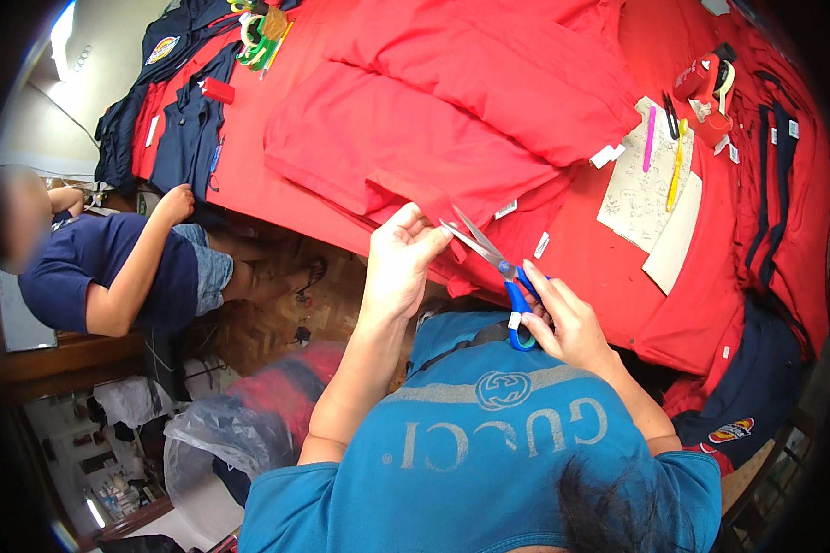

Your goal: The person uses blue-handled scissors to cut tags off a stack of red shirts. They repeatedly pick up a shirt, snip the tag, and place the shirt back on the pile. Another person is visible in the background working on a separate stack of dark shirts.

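My right hand (570, 324) grips a pair of scissors (506, 268) with blue handles, its fingers in and around the loops. The steel blades are parted and point up and left, their tips close to my left fingertips. My left hand (402, 256) is closed in a pinch at the near edge of a red garment (415, 129). Whether a loose thread lies between those fingers is too small to make out. The garment is spread over the red-covered table, and small white labels stick out along its edges.
Right of the garment lie papers (632, 194) with a yellow pen, a pink strip and black snips, beside a red tape dispenser (696, 78). Dark and red garments are piled at both sides. A co-worker (120, 267) stands at the left. A clear plastic bag (221, 452) holds clothing below.
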Demonstrator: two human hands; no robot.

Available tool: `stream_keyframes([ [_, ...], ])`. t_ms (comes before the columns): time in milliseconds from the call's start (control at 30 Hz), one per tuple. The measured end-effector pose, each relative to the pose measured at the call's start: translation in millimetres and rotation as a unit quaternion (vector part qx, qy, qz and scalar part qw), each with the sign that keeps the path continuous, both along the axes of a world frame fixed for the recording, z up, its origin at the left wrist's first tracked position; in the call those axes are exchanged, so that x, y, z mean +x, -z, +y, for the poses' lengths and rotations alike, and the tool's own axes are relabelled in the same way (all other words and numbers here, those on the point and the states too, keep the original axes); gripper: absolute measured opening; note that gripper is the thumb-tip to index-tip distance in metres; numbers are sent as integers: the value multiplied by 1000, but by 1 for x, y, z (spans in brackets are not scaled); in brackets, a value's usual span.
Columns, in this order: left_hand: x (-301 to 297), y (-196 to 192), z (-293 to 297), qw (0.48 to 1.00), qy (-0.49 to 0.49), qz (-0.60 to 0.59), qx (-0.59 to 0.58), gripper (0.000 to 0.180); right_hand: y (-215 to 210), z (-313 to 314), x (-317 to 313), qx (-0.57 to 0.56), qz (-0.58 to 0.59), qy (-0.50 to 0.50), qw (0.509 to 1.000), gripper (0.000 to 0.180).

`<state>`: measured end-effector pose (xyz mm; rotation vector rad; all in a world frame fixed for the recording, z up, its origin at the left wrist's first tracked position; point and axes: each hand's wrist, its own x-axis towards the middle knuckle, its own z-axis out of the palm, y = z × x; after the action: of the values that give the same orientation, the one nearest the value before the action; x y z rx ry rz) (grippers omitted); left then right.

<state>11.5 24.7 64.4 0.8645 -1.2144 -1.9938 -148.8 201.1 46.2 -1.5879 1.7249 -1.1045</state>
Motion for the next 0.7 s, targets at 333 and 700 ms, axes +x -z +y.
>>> stream_keyframes([
  [333, -7, -6, 5, 997, -55, 12, 47, 32, 8, -4, 5, -19, -10, 27, 999, 58],
  [700, -13, 0, 5, 997, -71, 7, 40, 27, 13, -12, -3, -47, -59, 3, 997, 53],
])
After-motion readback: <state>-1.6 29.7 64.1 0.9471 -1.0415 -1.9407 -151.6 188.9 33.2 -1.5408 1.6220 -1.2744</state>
